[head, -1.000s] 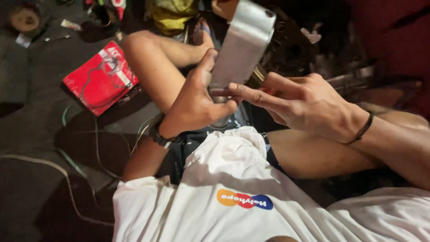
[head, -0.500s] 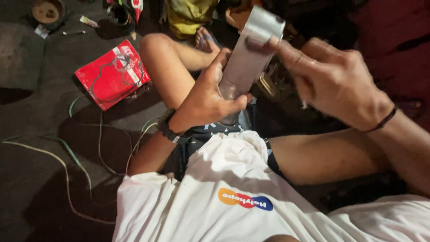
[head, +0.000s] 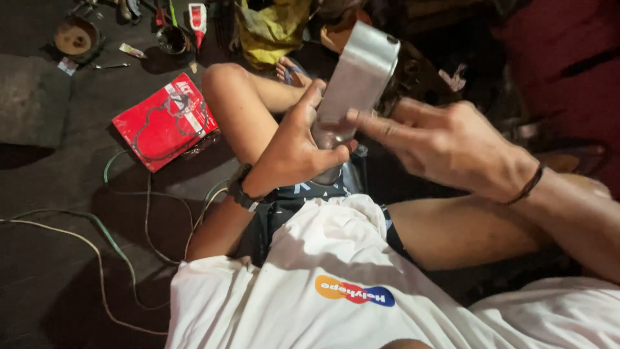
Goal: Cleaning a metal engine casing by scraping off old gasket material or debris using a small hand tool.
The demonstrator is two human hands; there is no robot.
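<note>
Head camera showed your left hand (head: 294, 145) clamped round the base of the grey metal part (head: 354, 87) above your lap, your right hand (head: 452, 145) spread loosely beside it, so I judged a one-handed grip might let it slip.

We are looking down at a dark, dim floor (head: 77, 258). A red flat packet (head: 166, 121) is lying on it as our landmark. Thin wires (head: 123, 226) are curling just below the packet. A round tin (head: 73, 39) is sitting up and left of it, and a crumpled yellow bag (head: 271, 29) is slumping up and right of it.
</note>
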